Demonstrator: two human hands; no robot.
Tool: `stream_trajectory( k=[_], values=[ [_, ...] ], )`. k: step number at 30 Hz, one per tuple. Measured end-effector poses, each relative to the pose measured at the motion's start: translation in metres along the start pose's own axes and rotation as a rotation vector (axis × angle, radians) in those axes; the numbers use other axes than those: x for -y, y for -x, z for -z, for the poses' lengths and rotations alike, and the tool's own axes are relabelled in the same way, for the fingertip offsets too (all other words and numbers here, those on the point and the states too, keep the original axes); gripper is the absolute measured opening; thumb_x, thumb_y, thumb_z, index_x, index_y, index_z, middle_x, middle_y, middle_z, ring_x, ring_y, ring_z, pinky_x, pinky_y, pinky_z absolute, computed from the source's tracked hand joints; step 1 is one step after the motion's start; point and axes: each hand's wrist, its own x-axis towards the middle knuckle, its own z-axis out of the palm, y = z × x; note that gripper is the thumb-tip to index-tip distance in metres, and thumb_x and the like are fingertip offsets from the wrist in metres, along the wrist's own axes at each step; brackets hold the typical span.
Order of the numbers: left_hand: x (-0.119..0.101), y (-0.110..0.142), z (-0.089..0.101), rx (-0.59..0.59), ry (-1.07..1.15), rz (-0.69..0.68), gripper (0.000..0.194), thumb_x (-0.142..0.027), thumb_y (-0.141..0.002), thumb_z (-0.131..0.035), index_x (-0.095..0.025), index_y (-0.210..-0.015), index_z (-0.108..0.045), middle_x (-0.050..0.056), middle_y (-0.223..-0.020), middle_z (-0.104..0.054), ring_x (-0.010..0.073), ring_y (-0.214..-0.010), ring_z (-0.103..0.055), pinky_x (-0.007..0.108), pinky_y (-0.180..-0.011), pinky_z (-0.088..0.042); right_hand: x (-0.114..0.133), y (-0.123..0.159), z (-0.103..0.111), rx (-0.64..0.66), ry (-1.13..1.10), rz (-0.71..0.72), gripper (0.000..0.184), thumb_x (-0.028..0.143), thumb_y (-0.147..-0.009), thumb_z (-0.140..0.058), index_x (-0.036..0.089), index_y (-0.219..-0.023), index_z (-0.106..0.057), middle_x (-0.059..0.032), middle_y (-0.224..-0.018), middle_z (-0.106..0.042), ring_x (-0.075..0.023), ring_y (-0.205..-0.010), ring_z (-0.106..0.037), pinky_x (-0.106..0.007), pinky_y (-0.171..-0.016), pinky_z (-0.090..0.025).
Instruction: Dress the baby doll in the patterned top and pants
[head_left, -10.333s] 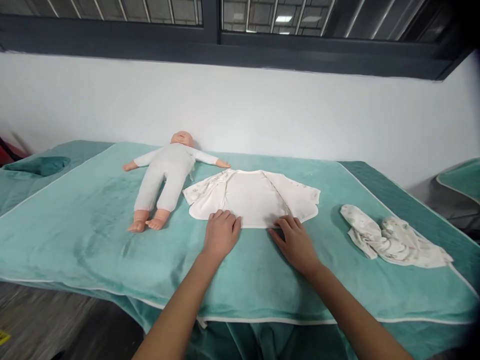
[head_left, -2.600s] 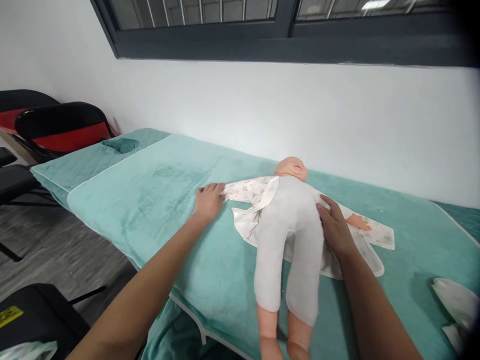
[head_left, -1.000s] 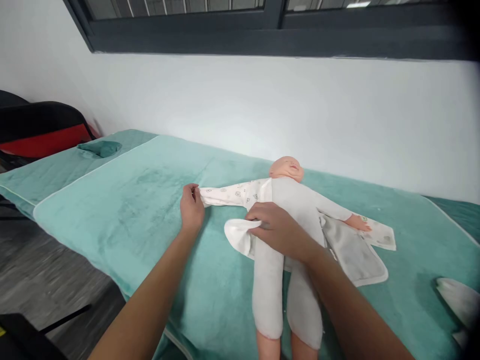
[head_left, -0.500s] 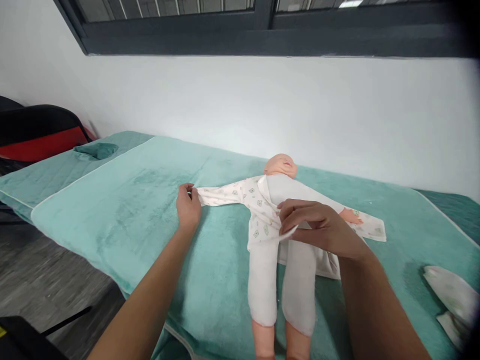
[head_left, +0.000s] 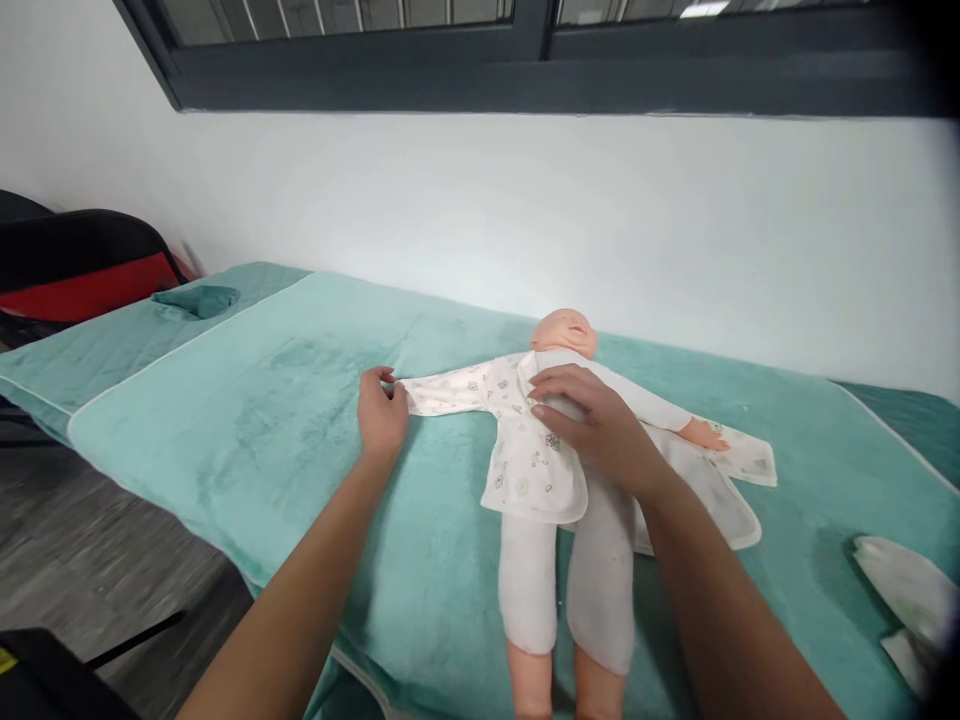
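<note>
A baby doll (head_left: 534, 585) in white cloth lies on its back, its head (head_left: 564, 333) toward the wall. A white printed baby shirt (head_left: 525, 470) covers one side of its chest, one sleeve lying over the arm at left. At that sleeve's cuff, my left hand (head_left: 382, 412) is closed with the cuff pinched in its fingers. My right hand (head_left: 600, 420) hovers over or rests on the chest by the shirt's front edge, fingers apart; contact is unclear. The shirt's other half spreads under the doll, and its empty-looking sleeve (head_left: 746, 462) lies beside the doll's bare hand.
A green plush cover (head_left: 225, 430) lies over the bed against the white wall. Folded pale cloth (head_left: 904, 590) sits at the right edge. At far left stands a black and red chair (head_left: 82, 265). A dark window frame (head_left: 360, 80) runs above.
My right hand has let go of the shirt's front flap and moved up and left over the chest. The flap now lies flat. My left hand stays at the cuff.
</note>
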Motion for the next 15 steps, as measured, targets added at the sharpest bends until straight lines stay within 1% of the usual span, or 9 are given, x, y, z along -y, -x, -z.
stream_trajectory(
  k=[1,3,5,6,9,12,15],
  values=[
    [0.001,0.0,0.0,0.002,-0.009,-0.012,0.028,-0.017,-0.083,-0.054,-0.02,-0.11,-0.054,0.002,-0.102,-0.062,0.0142,-0.071,-0.054,0.029,-0.07,-0.044,0.0,-0.006,-0.004,0.034,0.072,0.015,0.016,0.033,-0.09,-0.061,0.028,-0.104,-0.068,-0.0021,-0.127,-0.063,-0.0242,-0.123,-0.053,-0.042,-0.104,-0.041],
    [0.002,0.0,-0.001,0.003,-0.027,-0.03,0.03,-0.013,-0.081,-0.054,-0.02,-0.11,-0.054,0.002,-0.102,-0.062,0.0145,-0.071,-0.054,0.03,-0.07,-0.044,-0.002,-0.019,-0.011,0.129,0.23,0.038,0.025,0.029,-0.089,-0.06,0.03,-0.112,-0.067,-0.0009,-0.138,-0.058,-0.0266,-0.132,-0.046,-0.048,-0.11,-0.035],
    [0.004,0.0,-0.001,0.006,-0.036,-0.037,0.033,-0.01,-0.079,-0.053,-0.021,-0.11,-0.054,0.002,-0.103,-0.062,0.0144,-0.07,-0.054,0.03,-0.069,-0.043,-0.004,-0.031,-0.017,0.186,0.365,0.035,0.031,0.021,-0.088,-0.055,0.029,-0.115,-0.067,-0.0011,-0.141,-0.056,-0.028,-0.135,-0.044,-0.053,-0.111,-0.031],
    [0.005,0.0,-0.001,0.009,-0.038,-0.037,0.035,-0.008,-0.077,-0.052,-0.021,-0.11,-0.054,0.002,-0.104,-0.062,0.0143,-0.069,-0.053,0.03,-0.069,-0.043,-0.006,-0.036,-0.019,0.187,0.405,0.025,0.034,0.016,-0.087,-0.052,0.028,-0.114,-0.067,-0.0013,-0.141,-0.057,-0.028,-0.135,-0.044,-0.053,-0.11,-0.032],
    [0.008,0.0,-0.001,0.007,-0.04,-0.036,0.039,-0.005,-0.075,-0.051,-0.022,-0.109,-0.055,0.001,-0.103,-0.062,0.0138,-0.068,-0.052,0.029,-0.067,-0.042,-0.013,-0.042,-0.021,0.1,0.391,-0.007,0.042,0.005,-0.081,-0.043,0.026,-0.107,-0.069,-0.0002,-0.134,-0.063,-0.0249,-0.127,-0.052,-0.046,-0.104,-0.039],
    [0.009,0.0,-0.002,-0.008,-0.038,-0.043,0.037,-0.006,-0.075,-0.051,-0.023,-0.108,-0.055,0.0,-0.101,-0.062,0.0136,-0.068,-0.052,0.029,-0.067,-0.042,-0.021,-0.041,-0.018,-0.021,0.349,0.0,0.048,0.0,-0.076,-0.04,0.025,-0.103,-0.07,0.0013,-0.124,-0.068,-0.0228,-0.116,-0.059,-0.041,-0.096,-0.043],
    [0.008,0.0,-0.002,-0.02,-0.041,-0.038,0.034,-0.007,-0.076,-0.052,-0.022,-0.107,-0.056,0.001,-0.1,-0.062,0.0136,-0.068,-0.052,0.029,-0.067,-0.043,-0.025,-0.039,-0.017,-0.056,0.388,0.011,0.043,0.002,-0.079,-0.039,0.025,-0.097,-0.071,0.0012,-0.114,-0.071,-0.0225,-0.11,-0.059,-0.04,-0.092,-0.043]
  ],
)
